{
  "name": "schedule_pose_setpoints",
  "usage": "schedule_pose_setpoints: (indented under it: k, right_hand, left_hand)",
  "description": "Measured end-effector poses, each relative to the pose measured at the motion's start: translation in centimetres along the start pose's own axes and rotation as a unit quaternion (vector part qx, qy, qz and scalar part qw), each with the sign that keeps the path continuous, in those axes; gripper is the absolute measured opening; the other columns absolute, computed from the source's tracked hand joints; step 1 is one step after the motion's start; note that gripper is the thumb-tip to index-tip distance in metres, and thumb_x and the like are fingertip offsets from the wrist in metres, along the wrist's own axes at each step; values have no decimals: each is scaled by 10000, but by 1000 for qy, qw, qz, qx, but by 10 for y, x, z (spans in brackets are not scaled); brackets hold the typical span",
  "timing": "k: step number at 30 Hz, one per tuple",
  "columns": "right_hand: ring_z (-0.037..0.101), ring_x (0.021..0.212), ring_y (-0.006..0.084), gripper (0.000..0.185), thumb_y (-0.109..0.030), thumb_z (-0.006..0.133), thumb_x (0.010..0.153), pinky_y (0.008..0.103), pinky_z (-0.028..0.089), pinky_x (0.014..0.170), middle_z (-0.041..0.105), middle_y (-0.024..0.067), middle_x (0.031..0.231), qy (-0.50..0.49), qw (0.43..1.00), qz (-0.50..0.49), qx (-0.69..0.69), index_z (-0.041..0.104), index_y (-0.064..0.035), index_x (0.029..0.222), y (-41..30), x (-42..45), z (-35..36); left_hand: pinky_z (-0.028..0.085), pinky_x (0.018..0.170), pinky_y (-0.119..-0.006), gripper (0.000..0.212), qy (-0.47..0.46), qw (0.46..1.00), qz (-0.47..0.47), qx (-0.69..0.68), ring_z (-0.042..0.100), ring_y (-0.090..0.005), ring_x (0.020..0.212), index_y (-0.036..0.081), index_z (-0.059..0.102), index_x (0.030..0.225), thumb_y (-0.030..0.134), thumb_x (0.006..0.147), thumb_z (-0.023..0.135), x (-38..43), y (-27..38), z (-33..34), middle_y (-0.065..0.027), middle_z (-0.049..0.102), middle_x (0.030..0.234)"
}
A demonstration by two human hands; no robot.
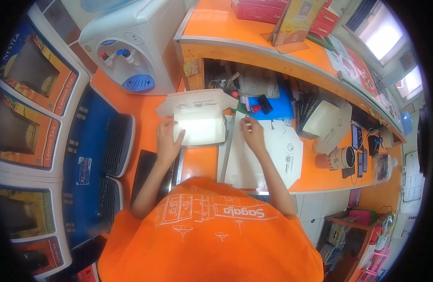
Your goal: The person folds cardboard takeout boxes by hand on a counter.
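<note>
An open white paperboard food box (201, 130) stands before me, its lid (198, 102) folded back and bearing print. My left hand (169, 139) straddles its left wall, thumb over the inside and fingers outside. To the right, my right hand (252, 134) is over a stack of flat box blanks (273, 155), near their upper left edge. Its fingers are curled together; whether they pinch a blank cannot be told. The blanks are white with dark print, and my right forearm crosses them.
A white water dispenser (138, 49) stands at the back left, beside drink machines (29, 130). Under the raised orange shelf (216, 28) lie a blue folder (273, 105) and a stapler-like black object (264, 104). Folded boxes (322, 120), a patterned cup (334, 158) and phones (361, 162) are at right.
</note>
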State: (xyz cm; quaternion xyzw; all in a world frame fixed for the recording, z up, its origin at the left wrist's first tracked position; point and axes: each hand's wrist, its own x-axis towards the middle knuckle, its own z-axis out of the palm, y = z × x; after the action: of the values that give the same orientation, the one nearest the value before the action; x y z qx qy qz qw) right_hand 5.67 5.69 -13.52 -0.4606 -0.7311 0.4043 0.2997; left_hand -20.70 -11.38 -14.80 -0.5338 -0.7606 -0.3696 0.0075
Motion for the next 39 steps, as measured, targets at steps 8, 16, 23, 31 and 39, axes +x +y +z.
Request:
schedule_pose_setpoints:
  k: [8,16,23,31,39]
  right_hand:
    - [654,800,298,462,-306,723,801,359,527,728,641,175,960,35,964,-88,-249,574,8,1106,-20,12,62]
    - [631,970,295,801,-350,677,867,393,520,815,479,237,1262,8,972,-233,-22,214,-126,1480,-36,-9,50]
    - [549,1168,309,720,-301,576,950,402,521,898,342,214,1429,-165,927,58,332,140,-153,1503,-120,-56,24]
    - [550,1171,306,667,-292,557,959,402,520,921,372,199,1409,-153,928,31,337,186,-126,1487,-117,-60,17]
    - [529,1178,298,681,-288,596,940,369,471,935,443,204,1354,-77,953,-22,292,230,-63,1469,-116,-66,16]
  left_hand:
    - [466,894,-458,566,-224,956,-188,26,578,-400,1061,29,439,1297,78,762,619,27,-11,6,-281,576,1125]
    - [492,879,-361,490,-160,942,-150,-253,622,-261,1016,46,473,1263,25,800,631,21,-57,-15,-153,625,1073]
    - [481,876,-320,459,-192,884,-160,-396,590,-193,1018,41,479,1240,8,812,642,21,-2,-10,-98,602,1097]
    - [475,891,-320,444,-177,871,-189,-417,589,-196,1032,39,464,1254,5,842,624,20,12,-10,-109,608,1113]
    - [502,812,-339,396,-118,935,-125,-310,637,-255,960,7,482,1188,33,830,649,10,-12,2,-151,638,1067]
